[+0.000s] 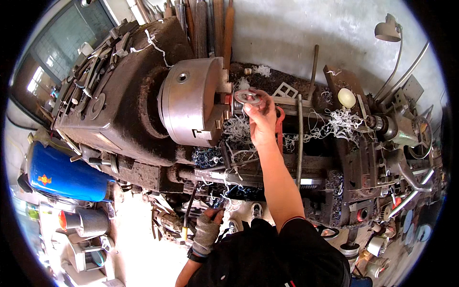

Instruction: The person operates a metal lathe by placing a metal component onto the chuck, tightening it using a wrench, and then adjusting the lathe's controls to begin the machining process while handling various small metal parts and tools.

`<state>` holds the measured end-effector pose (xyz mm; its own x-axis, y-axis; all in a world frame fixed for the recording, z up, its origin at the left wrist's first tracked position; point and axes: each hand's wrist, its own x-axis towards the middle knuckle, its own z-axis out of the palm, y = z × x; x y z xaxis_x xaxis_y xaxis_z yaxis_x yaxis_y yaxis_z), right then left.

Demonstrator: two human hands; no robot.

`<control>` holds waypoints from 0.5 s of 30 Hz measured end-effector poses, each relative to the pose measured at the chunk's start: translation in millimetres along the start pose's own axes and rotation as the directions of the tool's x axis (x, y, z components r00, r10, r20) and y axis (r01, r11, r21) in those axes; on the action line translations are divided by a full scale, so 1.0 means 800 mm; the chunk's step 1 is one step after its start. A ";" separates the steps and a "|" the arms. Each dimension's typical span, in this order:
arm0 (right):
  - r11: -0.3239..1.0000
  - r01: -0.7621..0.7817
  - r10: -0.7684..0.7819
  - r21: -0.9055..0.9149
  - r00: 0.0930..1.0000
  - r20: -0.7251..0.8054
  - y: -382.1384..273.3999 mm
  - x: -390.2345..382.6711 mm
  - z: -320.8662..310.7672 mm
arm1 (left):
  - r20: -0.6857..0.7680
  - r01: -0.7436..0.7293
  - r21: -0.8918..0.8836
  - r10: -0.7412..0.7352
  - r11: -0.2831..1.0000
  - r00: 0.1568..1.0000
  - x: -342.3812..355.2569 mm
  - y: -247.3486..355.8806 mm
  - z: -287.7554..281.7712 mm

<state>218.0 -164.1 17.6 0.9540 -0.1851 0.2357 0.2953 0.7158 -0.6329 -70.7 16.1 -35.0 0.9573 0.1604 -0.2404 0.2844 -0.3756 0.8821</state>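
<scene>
**Ring held at the lathe chuck**

Head view: the right hand (262, 122) is gripping a flat grey metal ring (247, 97) just beside the round steel lathe chuck (191, 100). The gloved left hand (208, 229) is closing around a dark lever (190, 208) below.

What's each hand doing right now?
Left hand: gloved, down by the lathe front; grip cannot be told.
Right hand: closed on a ring by the chuck.

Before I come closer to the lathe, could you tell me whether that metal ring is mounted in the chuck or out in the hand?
Out: the right hand holds the metal ring just off the chuck.
</scene>
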 end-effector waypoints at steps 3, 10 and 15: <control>1.000 -0.018 0.018 -0.001 1.000 0.023 0.007 -0.009 -0.003 | -0.015 -0.080 0.037 0.081 0.996 0.997 0.004 -0.002 0.003; 0.930 -0.120 0.176 -0.347 0.975 0.132 -0.006 0.001 -0.011 | -0.032 -0.076 0.030 0.077 0.997 0.997 0.004 -0.015 0.008; 0.710 0.049 0.216 -0.702 0.934 0.284 -0.026 0.022 -0.016 | -0.040 -0.180 0.041 0.181 0.983 0.983 0.008 -0.017 0.013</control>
<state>229.2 -190.6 25.5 0.9405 0.1726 0.2927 0.2926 0.0266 -0.9559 -67.6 12.7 -52.9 0.9902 0.1264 -0.0600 0.1098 -0.4354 0.8935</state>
